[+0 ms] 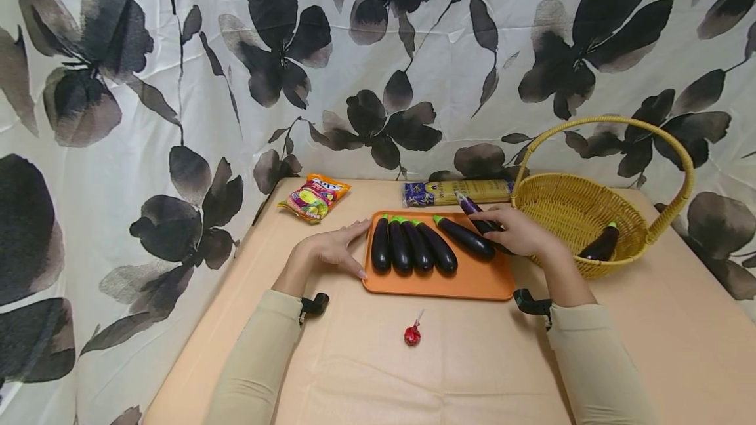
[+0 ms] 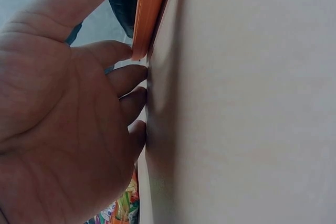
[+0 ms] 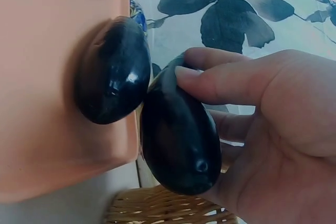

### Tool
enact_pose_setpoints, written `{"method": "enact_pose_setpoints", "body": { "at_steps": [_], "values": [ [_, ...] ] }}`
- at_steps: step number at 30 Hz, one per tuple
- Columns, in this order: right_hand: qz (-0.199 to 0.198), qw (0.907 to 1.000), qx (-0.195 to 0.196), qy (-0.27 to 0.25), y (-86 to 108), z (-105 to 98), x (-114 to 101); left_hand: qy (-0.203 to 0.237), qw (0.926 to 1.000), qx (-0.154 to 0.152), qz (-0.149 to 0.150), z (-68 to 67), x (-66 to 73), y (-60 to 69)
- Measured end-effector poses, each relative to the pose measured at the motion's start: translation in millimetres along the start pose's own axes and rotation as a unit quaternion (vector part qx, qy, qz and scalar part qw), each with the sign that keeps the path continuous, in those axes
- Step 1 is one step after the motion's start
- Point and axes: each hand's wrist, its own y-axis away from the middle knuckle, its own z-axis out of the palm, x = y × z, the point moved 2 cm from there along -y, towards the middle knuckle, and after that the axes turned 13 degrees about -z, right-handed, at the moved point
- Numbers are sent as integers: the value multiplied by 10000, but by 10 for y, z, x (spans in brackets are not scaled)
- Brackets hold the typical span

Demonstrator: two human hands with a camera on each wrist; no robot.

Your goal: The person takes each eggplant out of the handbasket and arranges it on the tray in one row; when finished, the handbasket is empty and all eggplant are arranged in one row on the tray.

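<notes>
An orange tray [image 1: 437,286] holds several dark purple eggplants [image 1: 402,248] side by side on its left half. Another eggplant [image 1: 466,238] lies slanted farther right on it. My right hand [image 1: 524,231] grips one eggplant [image 3: 181,135] between thumb and fingers at the tray's right edge, its stem end tilted up. At the tray's left edge, my left hand [image 1: 331,246] spreads thumb and fingers along the rim. Its fingertips touch the table beside the tray in the left wrist view. A yellow wicker basket [image 1: 567,199] with one eggplant [image 1: 601,242] inside stands right of the tray.
Behind the tray lies a long pack of pasta [image 1: 434,193]. A colourful snack bag [image 1: 315,198] is at the back left. A red wrapped lollipop [image 1: 412,334] lies in front of the tray. The basket's tall handle [image 1: 614,120] arches upward, with a floral curtain [image 1: 378,51] behind.
</notes>
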Motion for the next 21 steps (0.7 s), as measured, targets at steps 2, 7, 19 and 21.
{"method": "enact_pose_setpoints", "body": {
  "at_steps": [2, 7, 19, 21],
  "values": [
    [1, 10000, 8, 23, -18, 16, 21, -3, 10000, -13, -3, -5, 5, 3],
    [-76, 9999, -57, 51, -54, 60, 58, 12, 10000, -69, -7, -12, 15, 9],
    [201, 9987, -298, -349, -58, 71, 96, 38, 9999, -112, -35, -35, 40, 12],
    [307, 9975, -321, -551, -59, 61, 99, 61, 9999, -112, -64, -37, 41, 8]
  ]
}}
